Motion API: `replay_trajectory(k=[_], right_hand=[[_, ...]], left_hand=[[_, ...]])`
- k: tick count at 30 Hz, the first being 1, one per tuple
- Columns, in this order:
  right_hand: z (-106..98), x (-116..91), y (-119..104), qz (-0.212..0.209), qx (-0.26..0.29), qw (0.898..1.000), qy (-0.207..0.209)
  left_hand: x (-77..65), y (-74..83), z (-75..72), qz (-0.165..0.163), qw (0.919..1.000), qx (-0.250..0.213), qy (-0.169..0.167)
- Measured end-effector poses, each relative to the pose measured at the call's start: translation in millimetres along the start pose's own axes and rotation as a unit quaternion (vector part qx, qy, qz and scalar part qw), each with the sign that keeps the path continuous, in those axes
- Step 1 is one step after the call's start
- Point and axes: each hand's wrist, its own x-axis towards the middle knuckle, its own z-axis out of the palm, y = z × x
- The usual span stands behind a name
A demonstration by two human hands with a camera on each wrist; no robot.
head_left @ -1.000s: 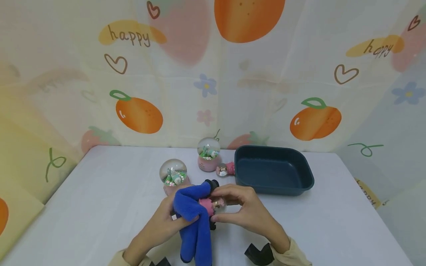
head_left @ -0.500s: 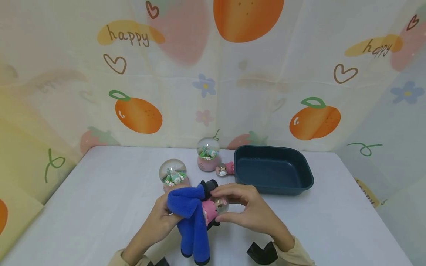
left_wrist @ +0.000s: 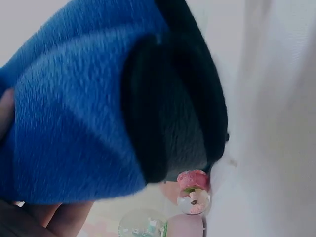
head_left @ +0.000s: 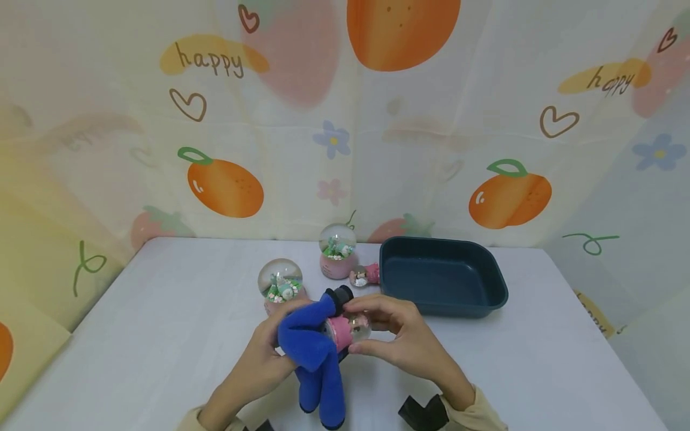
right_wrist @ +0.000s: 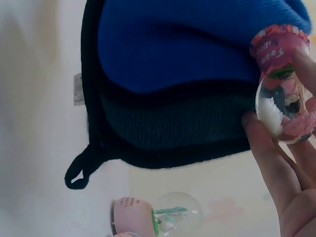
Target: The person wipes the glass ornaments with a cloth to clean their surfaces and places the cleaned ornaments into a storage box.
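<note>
In the head view my left hand point(head_left: 262, 350) grips a blue cloth point(head_left: 307, 344) with black trim, bunched and hanging down over the table. My right hand point(head_left: 401, 332) pinches the clear dome of a small snow globe point(head_left: 339, 333), whose pink base lies against the cloth. The right wrist view shows that snow globe point(right_wrist: 279, 57) with its frilled pink base up by the blue fabric and figures inside the dome. A black hanging loop point(right_wrist: 76, 170) sticks out from the cloth's corner. Seen from the left wrist, the cloth point(left_wrist: 74, 113) covers most of the work.
Two larger snow globes on pink bases stand behind the hands, one at left point(head_left: 280, 284) and one farther back point(head_left: 338, 254). Another small snow globe point(head_left: 365, 275) lies on its side against a dark blue tray point(head_left: 444, 306). A fruit-printed curtain point(head_left: 409, 179) backs the white table point(head_left: 178, 323).
The small snow globe first tilted base-down, then came level, baring more of its pink base. The cloth shifted and refolded in my left hand; its hanging ends moved slightly.
</note>
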Motion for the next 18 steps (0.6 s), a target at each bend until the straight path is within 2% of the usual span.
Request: replay_trajectory(k=[4,9,11,16,18], right_hand=[[-2.6,-0.6,-2.2,0.023,0.01,1.0,-0.016],[-3.1,-1.2,-5.0,0.067,0.013,0.997,-0.032],[-1.9,-1.0,-5.5,0.079,0.013,0.996,-0.03],[1.3,-0.7,-4.6,0.074,-0.008,0.997,-0.015],[1.4,-1.0,-4.1,0.075,-0.011,0.997,-0.014]], left_hand=[[0.1,-0.1,-1.6,0.022,0.9997,0.008,0.008],[-1.4,0.9,-5.7,0.005,0.9999,0.003,0.01],[-1.5,2.2,-7.0,-0.01,0.9999,0.001,-0.001],[0.6,4.3,-5.5,-0.03,0.9982,-0.005,-0.052],[0.8,4.2,-4.1,-0.024,0.998,0.0,-0.058]])
